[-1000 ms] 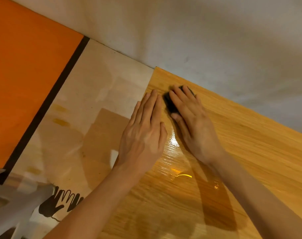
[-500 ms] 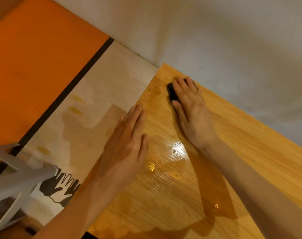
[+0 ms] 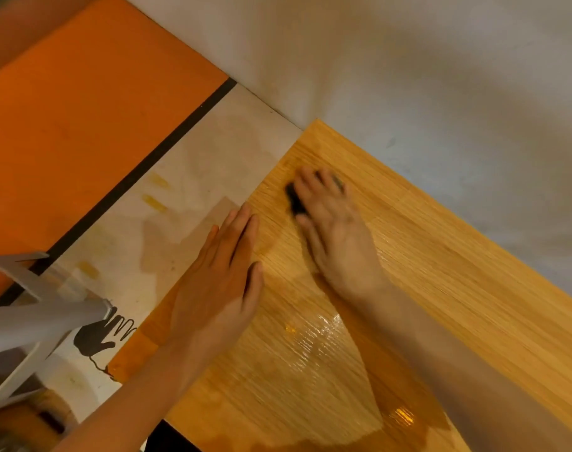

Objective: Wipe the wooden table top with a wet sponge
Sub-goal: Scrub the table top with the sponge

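Note:
The wooden table top [image 3: 457,272] runs from the far left corner toward the lower right, with a wet, shiny patch near my forearms. My right hand [image 3: 336,233] presses flat on a dark sponge [image 3: 294,199] near the table's far corner; only the sponge's left edge and a bit by my fingertips show, and the hand is motion-blurred. My left hand [image 3: 222,282] lies flat, fingers together, on the table's left edge, holding nothing.
A grey wall [image 3: 441,76] borders the table's far side. Left of the table, the floor has a pale strip [image 3: 212,164], a black line and an orange area [image 3: 82,125]. A white chair or stand frame [image 3: 33,318] sits at lower left.
My right hand has shifted with the sponge near the far corner. My left hand slid back from beside the sponge to the table's left edge. The camera view has shifted.

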{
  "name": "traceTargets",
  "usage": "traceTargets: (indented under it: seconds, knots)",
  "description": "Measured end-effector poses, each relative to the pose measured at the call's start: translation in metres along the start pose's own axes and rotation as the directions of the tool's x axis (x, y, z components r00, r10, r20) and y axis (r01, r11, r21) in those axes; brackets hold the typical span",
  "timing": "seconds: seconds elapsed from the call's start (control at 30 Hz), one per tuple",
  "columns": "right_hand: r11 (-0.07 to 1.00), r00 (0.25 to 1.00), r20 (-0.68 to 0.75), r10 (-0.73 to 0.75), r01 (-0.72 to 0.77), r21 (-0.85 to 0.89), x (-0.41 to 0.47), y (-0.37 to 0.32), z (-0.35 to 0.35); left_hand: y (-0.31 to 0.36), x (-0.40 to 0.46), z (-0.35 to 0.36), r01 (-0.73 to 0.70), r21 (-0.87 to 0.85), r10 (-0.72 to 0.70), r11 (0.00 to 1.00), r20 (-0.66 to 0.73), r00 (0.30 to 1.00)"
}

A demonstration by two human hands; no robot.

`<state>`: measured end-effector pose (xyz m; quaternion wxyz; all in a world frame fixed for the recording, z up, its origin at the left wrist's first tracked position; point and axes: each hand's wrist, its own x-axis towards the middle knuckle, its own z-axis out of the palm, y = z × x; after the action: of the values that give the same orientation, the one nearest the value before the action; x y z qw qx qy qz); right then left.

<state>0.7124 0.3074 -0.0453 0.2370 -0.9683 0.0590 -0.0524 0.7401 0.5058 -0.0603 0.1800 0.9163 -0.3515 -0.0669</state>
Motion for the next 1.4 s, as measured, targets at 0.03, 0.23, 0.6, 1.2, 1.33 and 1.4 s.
traceTargets:
  seconds: [0.03, 0.23, 0.6, 1.2, 1.33, 1.4]
  knots:
    - [0.998, 0.997, 0.048, -0.062, 0.062, -0.011, -0.009, -0.003, 0.000, 0.000, 0.000, 0.000, 0.002, -0.003, -0.002, 1.000, -0.001, 1.000]
    - [0.998, 0.998, -0.017, 0.064, -0.065, -0.012, 0.061, 0.046, -0.013, -0.001, 0.003, 0.001, 0.023, 0.028, -0.023, 0.999, -0.005, 1.000]
    - [0.992, 0.991, 0.040, -0.124, 0.125, -0.014, 0.049, 0.030, -0.003, -0.001, 0.001, 0.003, 0.006, 0.028, -0.005, 1.000, -0.052, 0.999]
    - [0.963, 0.954, 0.231, -0.191, 0.228, -0.147, 0.152, 0.040, -0.016, -0.001, 0.000, 0.000, 0.016, 0.029, -0.016, 0.999, 0.002, 1.000]
    - [0.878, 0.861, 0.307, -0.406, 0.461, -0.130, 0.110, -0.020, 0.021, 0.001, -0.001, -0.002, 0.036, -0.010, -0.036, 0.999, -0.007, 0.999]
    - [0.861, 0.818, 0.346, -0.460, 0.505, -0.048, 0.101, -0.026, 0.018, 0.003, -0.001, -0.003, 0.032, -0.020, -0.033, 0.999, -0.008, 0.999]
